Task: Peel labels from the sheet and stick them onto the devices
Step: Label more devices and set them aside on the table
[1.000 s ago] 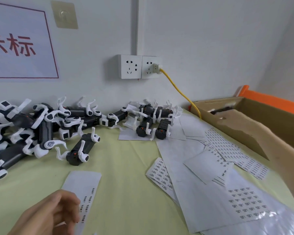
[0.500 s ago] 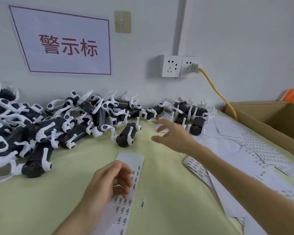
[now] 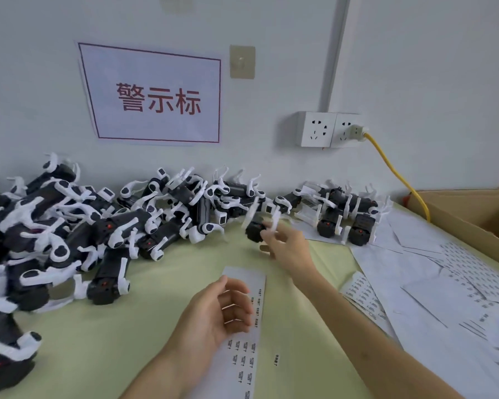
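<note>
**A:** What are the hands doing?

**B:** The right hand (image 3: pixel 285 246) reaches far and pinches one blurred device (image 3: pixel 255 230). The left hand (image 3: pixel 216 309) lies loosely curled over the label sheet (image 3: pixel 255 280), near the middle of the counter (image 3: pixel 156 326), gripping nothing (as far as shows).

**A:** How far along?

**B:** Early, I judge. The sheet carries many labels, and a big pile of devices (image 3: pixel 98 220) waits at left.

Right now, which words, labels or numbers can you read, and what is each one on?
"警示标": red characters on the white wall sign.
Label strip under the left hand: print too small.
Label sheets on the right: too small.
Device in the right hand: blurred, nothing readable.
</note>
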